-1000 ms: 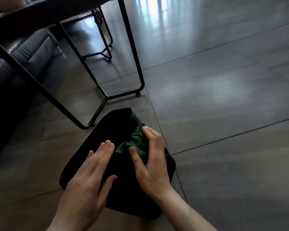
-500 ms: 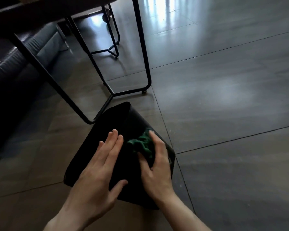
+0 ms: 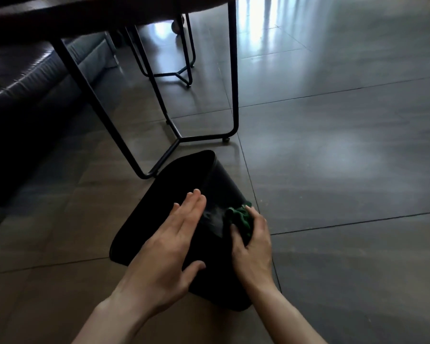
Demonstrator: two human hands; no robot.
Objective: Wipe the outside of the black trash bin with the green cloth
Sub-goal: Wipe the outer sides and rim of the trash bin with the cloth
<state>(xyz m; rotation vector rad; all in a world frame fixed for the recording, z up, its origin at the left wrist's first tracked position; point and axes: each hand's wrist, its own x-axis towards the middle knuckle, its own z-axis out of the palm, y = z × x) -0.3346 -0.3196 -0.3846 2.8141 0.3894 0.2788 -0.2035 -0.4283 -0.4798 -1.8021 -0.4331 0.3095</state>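
Note:
The black trash bin lies tipped on the tiled floor, low in the middle of the head view. My left hand rests flat on its upper side, fingers straight and together, holding nothing. My right hand presses the crumpled green cloth against the bin's right side wall, fingers curled over the cloth. Only a small bunch of the cloth shows past my fingers.
A table with black metal legs stands just beyond the bin, its foot bar close to the bin's far end. A dark sofa fills the left. Glossy grey floor tiles stretch to the right.
My right hand has slid the green cloth from the bin's upper face down onto its right side. My left hand stays flat on the bin. The view has tilted up a little.

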